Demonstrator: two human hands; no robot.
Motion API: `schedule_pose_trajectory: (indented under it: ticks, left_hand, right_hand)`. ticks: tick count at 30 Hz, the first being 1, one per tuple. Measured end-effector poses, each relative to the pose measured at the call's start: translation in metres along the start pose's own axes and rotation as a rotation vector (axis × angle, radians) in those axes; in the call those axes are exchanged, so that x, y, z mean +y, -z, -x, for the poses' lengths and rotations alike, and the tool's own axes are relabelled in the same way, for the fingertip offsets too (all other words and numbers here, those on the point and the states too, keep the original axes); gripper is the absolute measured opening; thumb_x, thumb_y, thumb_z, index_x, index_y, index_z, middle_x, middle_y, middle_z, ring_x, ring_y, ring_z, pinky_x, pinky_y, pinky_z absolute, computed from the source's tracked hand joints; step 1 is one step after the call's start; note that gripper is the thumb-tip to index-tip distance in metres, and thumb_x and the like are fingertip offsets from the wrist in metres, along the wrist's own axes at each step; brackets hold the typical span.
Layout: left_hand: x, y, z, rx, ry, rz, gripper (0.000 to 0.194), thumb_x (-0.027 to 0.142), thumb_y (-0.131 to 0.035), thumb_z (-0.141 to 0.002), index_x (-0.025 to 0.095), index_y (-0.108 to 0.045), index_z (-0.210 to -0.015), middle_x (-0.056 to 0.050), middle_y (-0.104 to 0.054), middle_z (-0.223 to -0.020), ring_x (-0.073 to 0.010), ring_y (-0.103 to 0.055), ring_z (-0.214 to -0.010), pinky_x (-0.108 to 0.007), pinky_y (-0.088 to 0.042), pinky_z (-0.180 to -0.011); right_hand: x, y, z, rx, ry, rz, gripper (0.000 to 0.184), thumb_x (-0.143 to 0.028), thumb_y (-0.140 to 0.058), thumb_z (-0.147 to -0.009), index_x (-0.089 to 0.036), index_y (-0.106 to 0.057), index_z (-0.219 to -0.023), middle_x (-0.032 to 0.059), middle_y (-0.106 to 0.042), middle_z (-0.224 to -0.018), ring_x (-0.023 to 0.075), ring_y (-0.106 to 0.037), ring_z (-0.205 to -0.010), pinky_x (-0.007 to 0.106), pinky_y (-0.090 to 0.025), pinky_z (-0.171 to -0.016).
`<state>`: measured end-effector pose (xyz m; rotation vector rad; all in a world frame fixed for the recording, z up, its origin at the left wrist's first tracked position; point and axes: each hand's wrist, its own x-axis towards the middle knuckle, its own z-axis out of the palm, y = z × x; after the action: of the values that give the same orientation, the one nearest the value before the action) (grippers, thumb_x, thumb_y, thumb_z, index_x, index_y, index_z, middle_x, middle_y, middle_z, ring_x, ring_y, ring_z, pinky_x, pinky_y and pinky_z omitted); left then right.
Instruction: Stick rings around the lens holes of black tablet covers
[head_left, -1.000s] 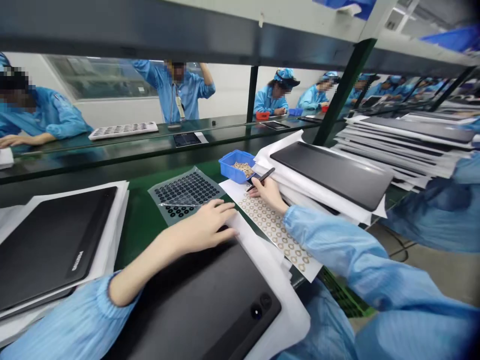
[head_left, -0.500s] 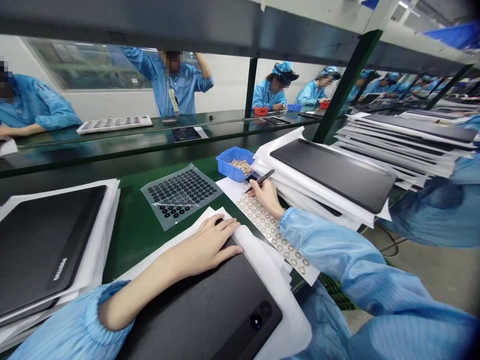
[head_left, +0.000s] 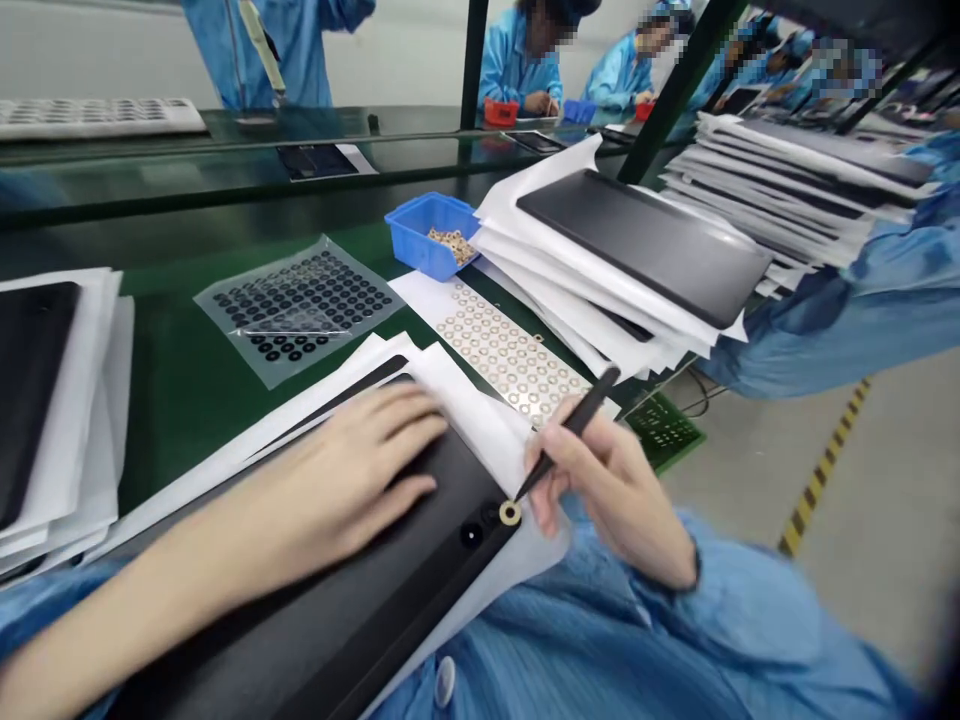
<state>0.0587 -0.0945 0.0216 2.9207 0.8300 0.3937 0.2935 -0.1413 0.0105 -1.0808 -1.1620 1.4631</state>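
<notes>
My right hand [head_left: 600, 480] is closed round black tweezers [head_left: 574, 428]. At the tweezers' tip is a small tan ring [head_left: 510, 513], over the camera corner of a black tablet back [head_left: 360, 590]. Whether the ring touches the tablet I cannot tell. My left hand [head_left: 367, 460] lies flat on the tablet with its fingers stretched out, slightly blurred. White paper sheets [head_left: 487, 415] stick out from under the tablet. Beyond my hands lies a sheet of tan rings [head_left: 510, 350], and left of it a clear sheet of black rings [head_left: 300, 305].
A blue bin [head_left: 424, 240] with loose tan pieces stands behind the ring sheet. Stacked tablets with paper rise at right [head_left: 645, 240], far right [head_left: 795, 190] and left [head_left: 37, 390]. Co-workers in blue sit across the bench, beyond a green post [head_left: 472, 60].
My right hand moved with the tweezers from the tan ring sheet to the tablet's camera corner, bringing a tan ring. My left hand stays on the tablet. The view has tipped down.
</notes>
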Motion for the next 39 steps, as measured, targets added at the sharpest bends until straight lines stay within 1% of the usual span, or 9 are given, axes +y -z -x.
schedule_pose_trajectory:
  ticks: [3, 7, 12, 18, 22, 28, 32, 37, 39]
  left_hand:
    - [0.031, 0.003, 0.018, -0.065, -0.096, 0.042, 0.036, 0.031, -0.044, -0.095, 0.020, -0.049, -0.129, -0.007, -0.054, -0.131, -0.0217, -0.039, -0.130, -0.037, -0.037, -0.109]
    - [0.050, -0.002, 0.024, -0.095, -0.140, 0.040, 0.033, 0.031, -0.046, -0.094, 0.026, -0.053, -0.126, -0.004, -0.056, -0.128, -0.0257, -0.039, -0.129, -0.048, -0.030, -0.112]
    - [0.052, -0.009, 0.021, -0.077, -0.051, 0.084, 0.032, 0.031, -0.044, -0.096, 0.030, -0.054, -0.126, 0.002, -0.059, -0.125, -0.0214, -0.041, -0.127, -0.044, -0.026, -0.114]
    - [0.048, -0.006, 0.018, -0.102, -0.106, 0.038, 0.033, 0.032, -0.046, -0.095, 0.027, -0.055, -0.126, 0.002, -0.059, -0.123, -0.0221, -0.042, -0.125, -0.043, -0.024, -0.115]
    - [0.048, -0.006, 0.018, -0.095, -0.131, 0.011, 0.033, 0.033, -0.046, -0.095, 0.025, -0.055, -0.126, 0.003, -0.059, -0.125, -0.0210, -0.040, -0.126, -0.039, -0.014, -0.117]
    - [0.053, -0.009, 0.017, -0.068, -0.034, 0.051, 0.032, 0.034, -0.038, -0.098, 0.027, -0.056, -0.124, 0.005, -0.060, -0.121, -0.0183, -0.040, -0.125, -0.034, -0.010, -0.116]
    - [0.049, -0.006, 0.016, -0.102, -0.122, 0.011, 0.034, 0.032, -0.044, -0.096, 0.025, -0.054, -0.127, 0.004, -0.059, -0.124, -0.0202, -0.038, -0.126, -0.034, -0.006, -0.116]
    - [0.048, -0.006, 0.013, -0.088, -0.117, -0.016, 0.037, 0.034, -0.043, -0.096, 0.021, -0.053, -0.129, 0.004, -0.060, -0.122, -0.0211, -0.041, -0.121, -0.033, -0.008, -0.114]
    - [0.051, -0.008, 0.013, -0.088, -0.091, -0.018, 0.038, 0.035, -0.041, -0.097, 0.021, -0.051, -0.131, 0.005, -0.060, -0.122, -0.0216, -0.043, -0.118, -0.034, -0.011, -0.112]
  right_hand:
    - [0.030, -0.006, 0.021, 0.143, -0.003, -0.117, 0.025, -0.041, -0.055, -0.089, -0.020, -0.048, -0.077, -0.0037, -0.058, -0.049, 0.0106, -0.055, -0.037, 0.019, -0.046, -0.034]
    - [0.043, -0.014, 0.019, 0.221, 0.028, -0.147, 0.023, -0.041, -0.054, -0.089, -0.022, -0.046, -0.079, -0.0055, -0.055, -0.047, 0.0104, -0.053, -0.035, 0.019, -0.046, -0.033]
    - [0.042, -0.017, 0.020, 0.245, 0.106, -0.128, 0.021, -0.037, -0.053, -0.091, -0.021, -0.047, -0.079, -0.0071, -0.053, -0.046, 0.0085, -0.051, -0.034, 0.018, -0.046, -0.032]
    - [0.044, -0.017, 0.023, 0.241, 0.115, -0.085, 0.019, -0.036, -0.051, -0.092, -0.021, -0.046, -0.081, -0.0080, -0.053, -0.047, 0.0078, -0.052, -0.035, 0.018, -0.047, -0.033]
    - [0.042, -0.017, 0.023, 0.241, 0.108, -0.052, 0.019, -0.035, -0.051, -0.093, -0.021, -0.046, -0.081, -0.0087, -0.053, -0.045, 0.0079, -0.053, -0.034, 0.017, -0.046, -0.035]
    - [0.041, -0.017, 0.024, 0.271, 0.125, 0.000, 0.018, -0.034, -0.050, -0.093, -0.021, -0.045, -0.082, -0.0083, -0.055, -0.046, 0.0082, -0.054, -0.034, 0.017, -0.045, -0.036]
    - [0.041, -0.016, 0.025, 0.269, 0.167, 0.031, 0.014, -0.031, -0.050, -0.093, -0.022, -0.045, -0.084, -0.0095, -0.050, -0.046, 0.0093, -0.055, -0.035, 0.018, -0.046, -0.035]
    - [0.044, -0.010, 0.027, 0.184, 0.295, 0.145, 0.004, -0.021, -0.048, -0.093, -0.023, -0.049, -0.090, -0.0042, -0.055, -0.070, 0.0084, -0.058, -0.044, 0.021, -0.048, -0.040]
    - [0.046, -0.008, 0.027, 0.151, 0.369, 0.183, 0.007, -0.018, -0.048, -0.093, -0.024, -0.049, -0.093, -0.0025, -0.056, -0.076, 0.0090, -0.059, -0.049, 0.023, -0.050, -0.044]
